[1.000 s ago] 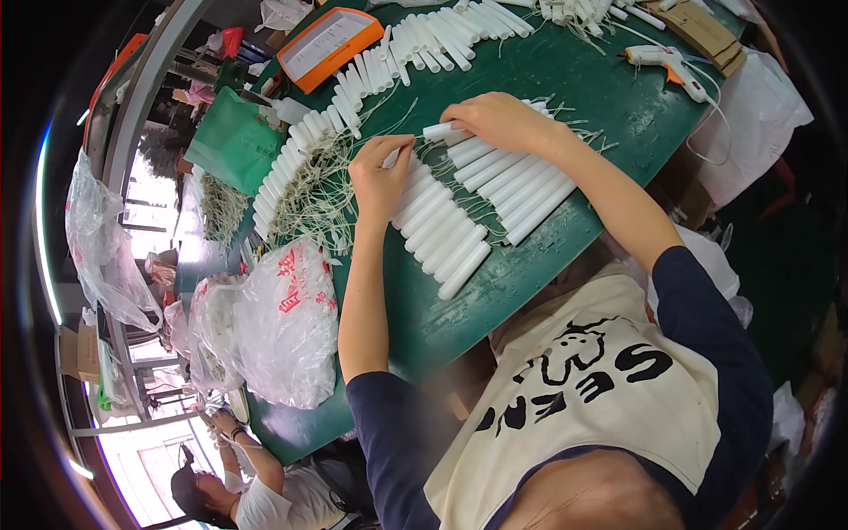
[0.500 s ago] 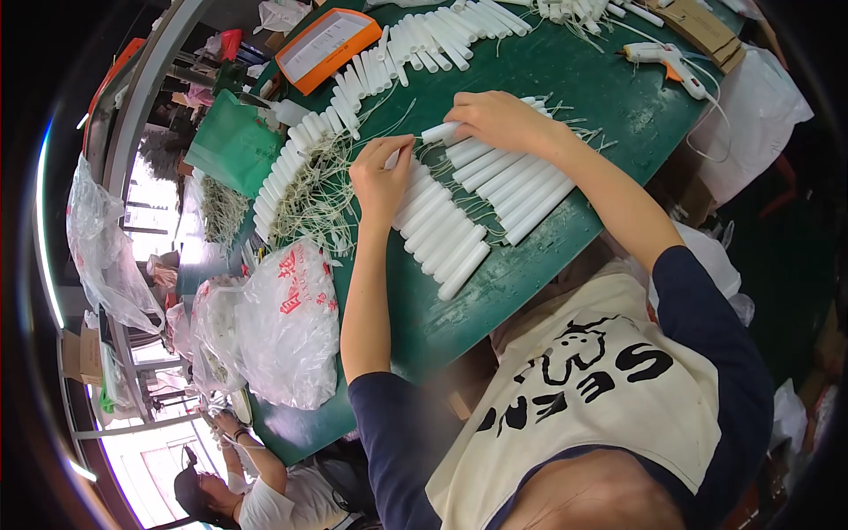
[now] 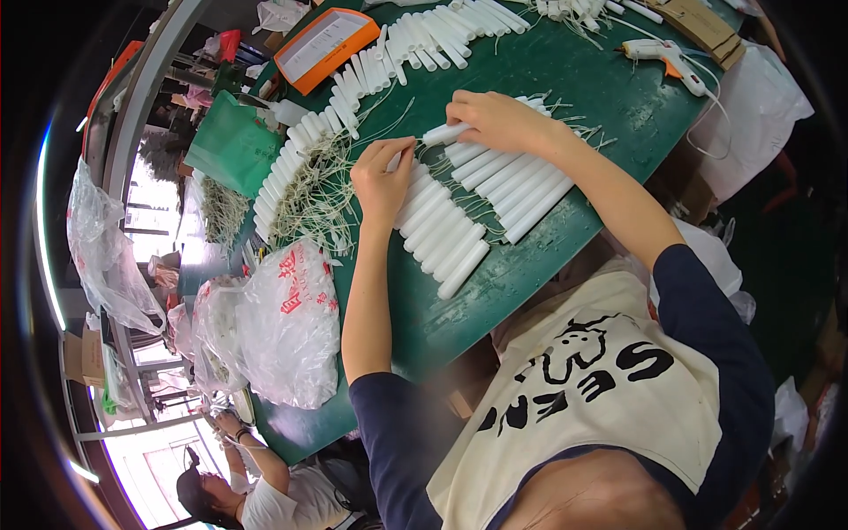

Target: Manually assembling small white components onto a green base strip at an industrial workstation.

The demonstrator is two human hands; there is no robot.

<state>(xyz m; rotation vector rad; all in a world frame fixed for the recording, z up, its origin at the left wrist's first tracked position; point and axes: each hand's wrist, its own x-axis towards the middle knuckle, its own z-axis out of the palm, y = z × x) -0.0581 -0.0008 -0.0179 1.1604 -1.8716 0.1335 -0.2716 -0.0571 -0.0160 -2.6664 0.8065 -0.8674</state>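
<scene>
My right hand (image 3: 495,119) is closed round a short white tube (image 3: 442,134), whose left end sticks out past the fingers. Just left of that end, my left hand (image 3: 382,177) pinches thumb and fingertips together. What lies in that pinch is too small to make out, perhaps a thin wire. Below my left hand is a row of white tubes (image 3: 442,231) laid side by side. A second row of white tubes (image 3: 526,196) lies under and below my right hand, with thin pale wires (image 3: 477,208) between the rows.
On the green table (image 3: 618,115), more white tubes (image 3: 353,84) curve along the far side beside a tangle of wires (image 3: 309,194). An orange box (image 3: 327,49), a glue gun (image 3: 662,57) and a plastic bag (image 3: 287,327) lie around. Another person (image 3: 256,486) sits at lower left.
My right hand and the white tube have shifted very slightly. My left hand stays nearly in place, still pinched near the tube's end.
</scene>
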